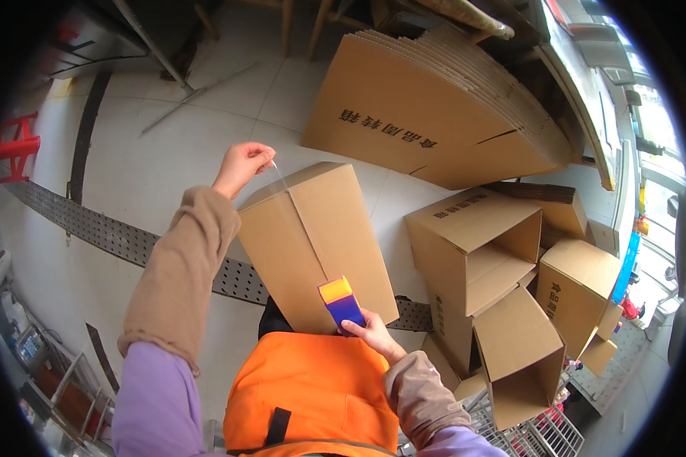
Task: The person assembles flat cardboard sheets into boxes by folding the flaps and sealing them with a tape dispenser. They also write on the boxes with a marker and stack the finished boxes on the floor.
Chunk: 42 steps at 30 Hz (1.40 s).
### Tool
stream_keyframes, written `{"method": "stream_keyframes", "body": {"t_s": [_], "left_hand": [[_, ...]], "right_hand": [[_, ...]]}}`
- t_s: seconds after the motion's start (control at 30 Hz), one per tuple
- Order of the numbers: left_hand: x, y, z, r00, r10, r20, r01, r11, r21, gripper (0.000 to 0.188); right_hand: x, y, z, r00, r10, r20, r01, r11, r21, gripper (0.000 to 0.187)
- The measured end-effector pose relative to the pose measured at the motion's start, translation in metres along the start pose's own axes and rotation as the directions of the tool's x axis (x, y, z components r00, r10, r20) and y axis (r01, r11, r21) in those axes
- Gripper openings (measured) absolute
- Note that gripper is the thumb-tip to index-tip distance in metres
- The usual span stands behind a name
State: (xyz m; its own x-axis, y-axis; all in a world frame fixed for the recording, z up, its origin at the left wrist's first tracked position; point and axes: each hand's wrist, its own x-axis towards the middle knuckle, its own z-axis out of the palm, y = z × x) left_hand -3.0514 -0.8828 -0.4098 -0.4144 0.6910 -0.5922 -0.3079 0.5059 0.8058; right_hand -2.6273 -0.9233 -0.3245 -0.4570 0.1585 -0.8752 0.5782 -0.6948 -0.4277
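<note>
A closed cardboard box (343, 221) stands in front of me, its long centre seam running away from me along the top. Over its far edge my left hand (244, 166) is raised, thumb and finger pinched on the end of a thin clear strip of tape (280, 174). My right hand (375, 333) grips a blue and orange tape dispenser (344, 308), which rests at the near end of the seam. How much of the tape lies against the cardboard is hard to see.
Flattened cartons (404, 107) lean in a thick stack at the far side. Open-ended boxes (472, 236) pile up on the right beside a wire rack (503, 430). A perforated metal strip (129, 240) crosses the pale floor. A red stool (15, 148) is at far left.
</note>
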Motion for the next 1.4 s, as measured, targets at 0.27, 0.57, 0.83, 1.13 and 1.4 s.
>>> {"method": "stream_keyframes", "body": {"t_s": [0.27, 0.57, 0.83, 1.13, 1.4], "left_hand": [[0.081, -0.124, 0.034, 0.986, -0.059, 0.153, -0.036, 0.830, 0.556, 0.022], [0.024, -0.101, 0.077, 0.983, 0.185, 0.014, -0.084, 0.376, 0.923, 0.076], [0.025, -0.102, 0.089, 0.980, 0.143, -0.137, 0.110, 0.186, 0.976, 0.092], [0.046, -0.104, 0.070, 0.983, 0.142, -0.113, 0.073, 0.259, 0.963, 0.097], [0.039, -0.090, 0.061, 0.991, 0.134, 0.009, -0.074, 0.489, 0.869, 0.081]], "right_hand": [[0.069, 0.030, -0.002, 0.987, -0.058, -0.149, 0.036, 0.988, -0.150, 0.038], [0.072, 0.004, 0.014, 0.970, -0.156, -0.187, 0.087, 0.940, -0.330, 0.047], [-0.022, 0.126, -0.021, 0.915, -0.252, -0.313, 0.171, 0.949, -0.264, 0.049], [-0.164, 0.330, -0.106, 0.867, 0.075, -0.493, -0.130, 0.988, -0.079, 0.052], [0.067, 0.241, -0.060, 0.824, 0.279, -0.493, -0.314, 0.949, 0.011, 0.048]]}}
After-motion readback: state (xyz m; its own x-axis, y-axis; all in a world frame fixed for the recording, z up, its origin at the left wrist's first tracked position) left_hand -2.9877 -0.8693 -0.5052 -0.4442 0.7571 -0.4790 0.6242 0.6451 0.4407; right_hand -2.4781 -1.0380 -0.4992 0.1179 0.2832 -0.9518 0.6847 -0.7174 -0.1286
